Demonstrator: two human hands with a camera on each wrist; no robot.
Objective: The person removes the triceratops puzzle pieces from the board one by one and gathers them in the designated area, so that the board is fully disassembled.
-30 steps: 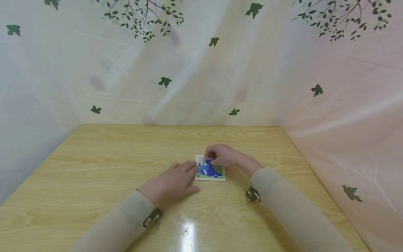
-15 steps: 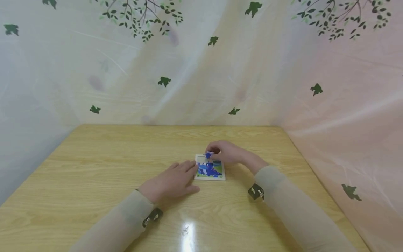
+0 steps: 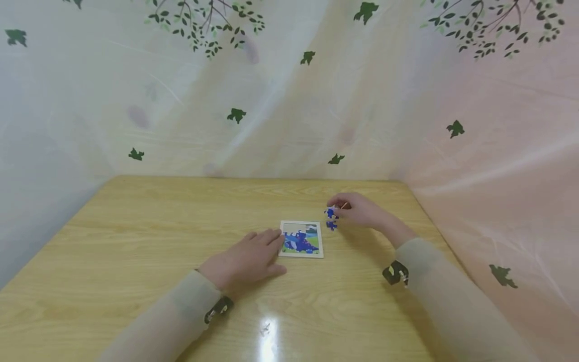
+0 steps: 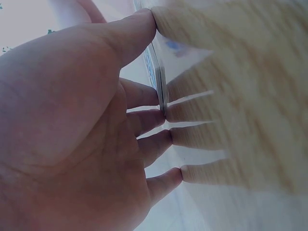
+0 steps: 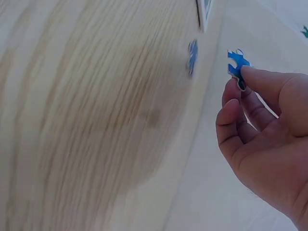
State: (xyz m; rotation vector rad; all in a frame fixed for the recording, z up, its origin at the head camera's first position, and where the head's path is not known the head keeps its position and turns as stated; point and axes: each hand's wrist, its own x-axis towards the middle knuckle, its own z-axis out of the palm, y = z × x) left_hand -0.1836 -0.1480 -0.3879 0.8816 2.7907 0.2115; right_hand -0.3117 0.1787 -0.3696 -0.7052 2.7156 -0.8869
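Being pinched by right fingers (image 5: 229, 119), a blue knobbed jigsaw piece (image 5: 241, 61) should probably be set down; left fingers (image 4: 156, 147) are extended.

Two hands (image 3: 246, 259), one framed puzzle (image 3: 303, 244), two loose pieces (image 3: 331, 225), two wrist cameras (image 3: 395, 273), two sleeves (image 3: 457, 301), one table (image 3: 149, 221).

Screened-off tabletop nook

Wood-grain table (image 3: 158, 221); pale, creased sheeting (image 3: 289, 138) hangs behind it and along both sides, printed with leafy branches (image 3: 211, 49) and green leaf shapes (image 3: 236, 115). Bright glare (image 3: 269, 344) on the wood. Home, studio or lab: cannot tell.
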